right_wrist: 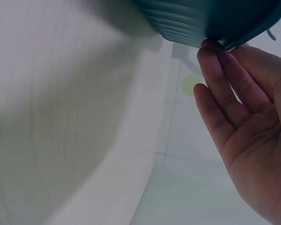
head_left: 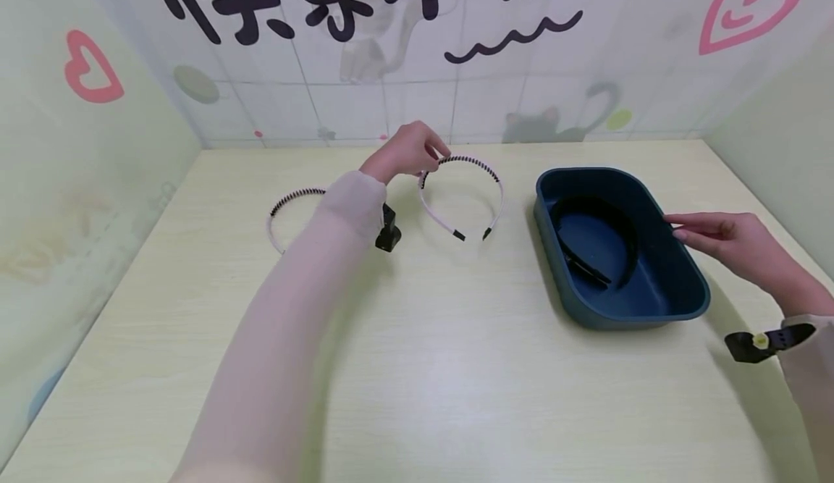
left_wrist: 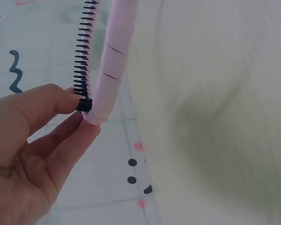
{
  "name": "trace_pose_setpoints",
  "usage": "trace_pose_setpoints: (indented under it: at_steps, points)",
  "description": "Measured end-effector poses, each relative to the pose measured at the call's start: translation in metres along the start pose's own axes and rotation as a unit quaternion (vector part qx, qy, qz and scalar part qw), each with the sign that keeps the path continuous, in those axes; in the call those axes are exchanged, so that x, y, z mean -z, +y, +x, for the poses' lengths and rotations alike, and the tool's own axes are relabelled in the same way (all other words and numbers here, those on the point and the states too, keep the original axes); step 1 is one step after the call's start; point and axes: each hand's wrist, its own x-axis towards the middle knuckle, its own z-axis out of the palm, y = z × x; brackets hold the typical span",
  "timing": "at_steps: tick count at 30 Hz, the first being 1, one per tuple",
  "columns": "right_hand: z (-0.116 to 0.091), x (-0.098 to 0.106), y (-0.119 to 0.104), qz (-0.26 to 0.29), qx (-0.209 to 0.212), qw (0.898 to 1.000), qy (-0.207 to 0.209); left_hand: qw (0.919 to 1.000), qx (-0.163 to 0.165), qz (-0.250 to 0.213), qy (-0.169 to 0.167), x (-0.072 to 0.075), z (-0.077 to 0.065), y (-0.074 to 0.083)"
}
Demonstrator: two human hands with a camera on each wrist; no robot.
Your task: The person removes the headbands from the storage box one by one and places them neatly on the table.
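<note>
My left hand (head_left: 409, 151) pinches a pink headband (head_left: 500, 197) with a row of black teeth along its band. In the left wrist view the thumb and fingers hold the headband (left_wrist: 113, 56) at its side, off the table. At the right, my right hand (head_left: 733, 240) pinches the rim of a dark blue bin (head_left: 586, 314); the right wrist view shows its fingers against the bin's ribbed side (right_wrist: 178, 21). Inside the bin lies a black headband (head_left: 630, 240). Another toothed pink headband (head_left: 296, 194) lies on the table at the left, partly hidden behind my left sleeve.
The pale wooden table (head_left: 443, 381) meets a printed wall (head_left: 417, 99) at the back, with side panels left and right. A wrist camera (head_left: 389, 229) sits on my left wrist, another (head_left: 749, 347) on the right. My left forearm crosses over the table's middle left.
</note>
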Motion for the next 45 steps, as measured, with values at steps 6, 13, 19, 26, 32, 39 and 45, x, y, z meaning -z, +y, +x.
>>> trace_pose_setpoints:
  at_steps: [6,13,19,26,32,39,45]
  points:
    - [0.000,0.000,0.000,0.001,-0.008,1.000,-0.005,0.9999,0.012,-0.006,0.004,0.006,-0.008,-0.015]
    - [-0.001,0.000,-0.001,-0.001,-0.008,1.000,-0.005,0.9996,0.027,0.011,0.000,0.011,-0.016,-0.030]
    - [-0.001,-0.001,-0.002,0.000,-0.007,1.000,-0.002,0.9993,0.029,0.025,-0.005,0.012,-0.020,-0.044]
    - [-0.001,-0.001,-0.002,0.001,-0.007,1.000,-0.003,0.9992,0.019,0.030,-0.018,0.014,-0.024,-0.059]
    - [-0.002,-0.001,-0.001,0.005,-0.010,1.000,-0.002,0.9989,0.017,0.033,-0.030,0.018,-0.027,-0.069]
    - [-0.001,-0.001,-0.002,0.003,-0.002,1.000,0.001,0.9989,0.024,0.030,-0.025,0.022,-0.030,-0.083]
    - [-0.001,-0.001,-0.004,0.007,0.002,1.000,0.002,0.9992,0.032,0.014,-0.017,0.025,-0.031,-0.093]
